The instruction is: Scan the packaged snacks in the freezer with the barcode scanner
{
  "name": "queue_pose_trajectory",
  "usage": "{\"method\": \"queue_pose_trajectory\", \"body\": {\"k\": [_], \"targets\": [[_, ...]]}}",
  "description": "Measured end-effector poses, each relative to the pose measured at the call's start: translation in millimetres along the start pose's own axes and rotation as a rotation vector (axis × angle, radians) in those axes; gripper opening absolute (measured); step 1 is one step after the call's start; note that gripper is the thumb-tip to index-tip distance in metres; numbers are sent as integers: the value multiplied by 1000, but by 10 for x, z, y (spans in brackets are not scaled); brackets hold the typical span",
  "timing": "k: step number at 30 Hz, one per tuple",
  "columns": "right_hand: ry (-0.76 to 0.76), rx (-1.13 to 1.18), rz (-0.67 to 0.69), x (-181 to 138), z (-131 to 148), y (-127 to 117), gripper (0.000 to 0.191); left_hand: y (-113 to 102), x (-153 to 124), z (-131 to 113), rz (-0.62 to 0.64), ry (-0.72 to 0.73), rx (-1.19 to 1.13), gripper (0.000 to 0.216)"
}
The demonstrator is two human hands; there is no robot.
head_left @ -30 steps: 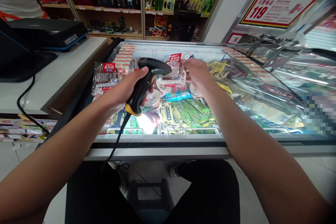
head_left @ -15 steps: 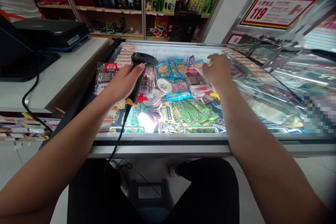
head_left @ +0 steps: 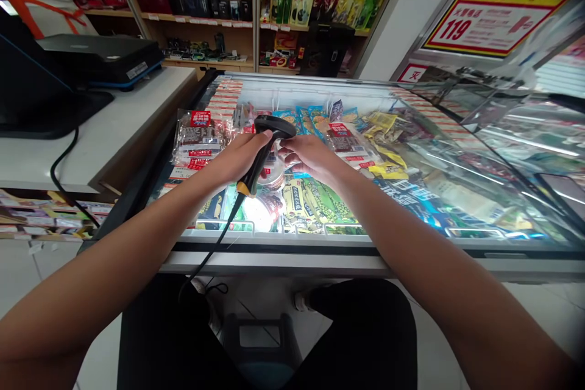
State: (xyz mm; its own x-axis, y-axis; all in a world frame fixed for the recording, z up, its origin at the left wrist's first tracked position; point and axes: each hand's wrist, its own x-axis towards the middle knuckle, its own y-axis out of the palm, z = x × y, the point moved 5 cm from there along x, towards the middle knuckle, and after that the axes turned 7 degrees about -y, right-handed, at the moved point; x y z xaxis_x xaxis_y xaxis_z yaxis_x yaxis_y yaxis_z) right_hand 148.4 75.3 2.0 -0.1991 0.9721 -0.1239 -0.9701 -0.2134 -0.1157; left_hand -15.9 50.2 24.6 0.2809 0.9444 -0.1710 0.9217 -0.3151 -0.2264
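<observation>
My left hand (head_left: 244, 155) is wrapped around the handle of a black and yellow barcode scanner (head_left: 256, 164), its cable trailing down toward me. Close to the scanner's head, my right hand (head_left: 308, 155) has its fingers bent but apart, over the ice cream cups; no item shows in it. Whether it touches the scanner or a cup, I cannot tell. A round ice cream cup (head_left: 274, 173) sits partly hidden behind the scanner. Brightly lit, another cup (head_left: 262, 210) lies nearer me. Clear packs with red labels (head_left: 201, 134) rest at the freezer's left side.
The chest freezer (head_left: 292, 263) spans the front, with green packets (head_left: 326, 201) and yellow packets (head_left: 386, 164) inside. Its sliding glass lid (head_left: 475, 177) covers the right. A white counter (head_left: 150, 97) stands left; stocked shelves (head_left: 205, 18) are behind.
My right hand has moved left and nearer, from the freezer's back right to beside the scanner. My left hand has shifted the scanner slightly right and down. The view has shifted a little.
</observation>
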Motion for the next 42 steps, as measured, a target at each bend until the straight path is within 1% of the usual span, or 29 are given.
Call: {"method": "queue_pose_trajectory", "body": {"k": [4, 5, 7, 10, 12, 15, 18, 23, 26, 29, 31, 32, 34, 36, 37, 38, 40, 41, 42], "targets": [[-35, 127, 55, 84, -46, -35, 14, 23, 6, 9, 13, -16, -106, 54], [-46, 155, 47, 104, -45, -60, 14, 11, 6, 1, 8, -16, -133, 55], [-67, 207, -27, 138, -25, -160, 16, -34, -1, -27, -22, -4, -158, 56], [-135, 255, -154, 170, 47, -372, 19, -86, -31, -77, -48, 24, -135, 56], [-176, 262, -197, 186, 85, -501, 18, -75, -58, -104, -23, 36, -121, 57], [-184, 267, -249, 200, 94, -626, 17, -15, -93, -121, 40, 22, -138, 58], [-174, 280, -281, 188, 104, -647, 16, 48, -116, -127, 105, -1, -187, 56], [-181, 312, -305, 140, 155, -606, 19, 113, -155, -153, 202, -6, -252, 51], [-183, 307, -299, 131, 159, -584, 18, 127, -182, -176, 214, -9, -264, 51], [-191, 291, -286, 144, 166, -583, 16, 102, -184, -199, 181, -1, -257, 51], [-219, 218, -305, 157, 196, -659, 15, 48, -156, -194, 129, -1, -224, 50], [-241, 139, -347, 160, 218, -744, 14, 3, -134, -184, 84, -4, -194, 50], [-302, -117, -501, 148, 274, -1011, 11, -114, -87, -155, -39, -4, -104, 50], [-352, -461, -683, 114, 328, -1328, 6, -240, -56, -131, -177, 7, 22, 52], [-341, -608, -736, 108, 328, -1467, 5, -293, -49, -123, -239, 14, 92, 52], [-319, -736, -753, 113, 314, -1576, 5, -333, -45, -117, -284, 18, 163, 51], [-305, -937, -789, 111, 296, -1685, 12, -356, -39, -103, -306, 13, 285, 50], [-340, -1000, -799, 103, 303, -1663, 18, -344, -35, -93, -289, 3, 329, 50], [-401, -1022, -793, 92, 318, -1586, 24, -318, -31, -81, -261, -9, 363, 51]]}}
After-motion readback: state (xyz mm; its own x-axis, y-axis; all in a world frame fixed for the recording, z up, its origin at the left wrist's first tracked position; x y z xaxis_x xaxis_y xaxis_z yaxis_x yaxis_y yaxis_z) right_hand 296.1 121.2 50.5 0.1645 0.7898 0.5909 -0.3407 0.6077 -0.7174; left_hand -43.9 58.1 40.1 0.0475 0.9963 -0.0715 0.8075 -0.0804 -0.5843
